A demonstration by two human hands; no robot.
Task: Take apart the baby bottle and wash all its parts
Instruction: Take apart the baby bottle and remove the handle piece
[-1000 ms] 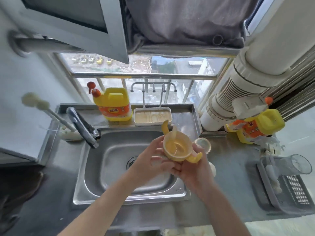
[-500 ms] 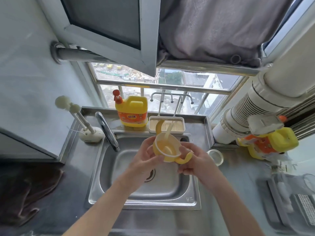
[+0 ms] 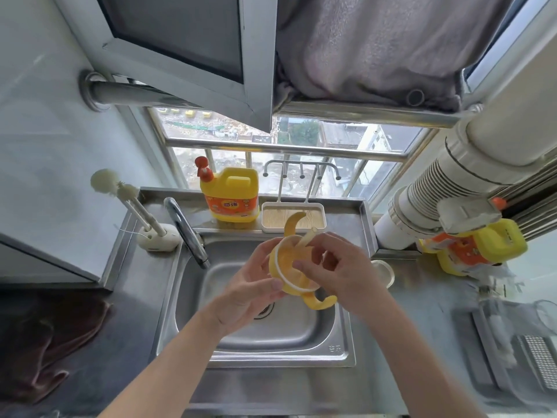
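Over the steel sink (image 3: 337,354) I hold the bottle's yellow lid (image 3: 287,267), a round collar with a white ring and two curved handles. My left hand (image 3: 250,291) grips its left side, thumb at the lower rim. My right hand (image 3: 337,267) reaches over the collar, fingers curled at the pale straw (image 3: 306,238) that sticks up from inside it. One handle points up toward the window, the other hangs down at the lower right. A clear bottle part (image 3: 384,271) stands on the counter just right of the sink, partly hidden by my right hand.
The faucet (image 3: 187,230) arcs over the sink's back left. Behind it stand a yellow detergent jug (image 3: 230,196), a white tray rack (image 3: 294,218) and bottle brushes in a stand (image 3: 135,209). A second jug (image 3: 473,248) and a grey drying rack (image 3: 518,351) are at right.
The view has tilted and shifted left. My right hand left the collar's underside and came over its top to the straw; my left hand keeps its hold.
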